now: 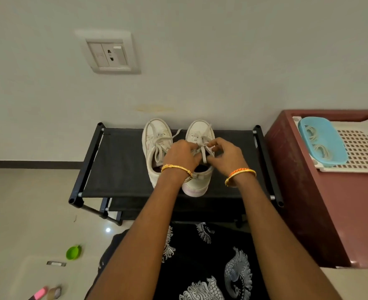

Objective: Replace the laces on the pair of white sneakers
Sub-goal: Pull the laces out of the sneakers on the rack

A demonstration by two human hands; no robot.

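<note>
Two white sneakers stand side by side, toes toward the wall, on the black fabric top shelf [118,161] of a low shoe rack. The left sneaker [156,144] keeps its grey lace [159,148] tied in a loose bow. The right sneaker [200,135] lies under both your hands, its heel facing you.

Your left hand [182,155] has its fingers curled, pinching the right sneaker's lace [203,151] at the knot; your right hand [226,152] pinches the same lace between thumb and fingertips from the other side. One loose end of that lace hangs down toward the shoe's opening. Each wrist carries bangles: gold on the left [176,169], gold and orange on the right [240,174].

To the right stands one maroon cabinet [330,213] bearing one white perforated tray [360,154] and one blue tray [321,141] that holds coiled laces. One wall socket [109,53] sits above; one green cap [73,252] lies on the floor.
</note>
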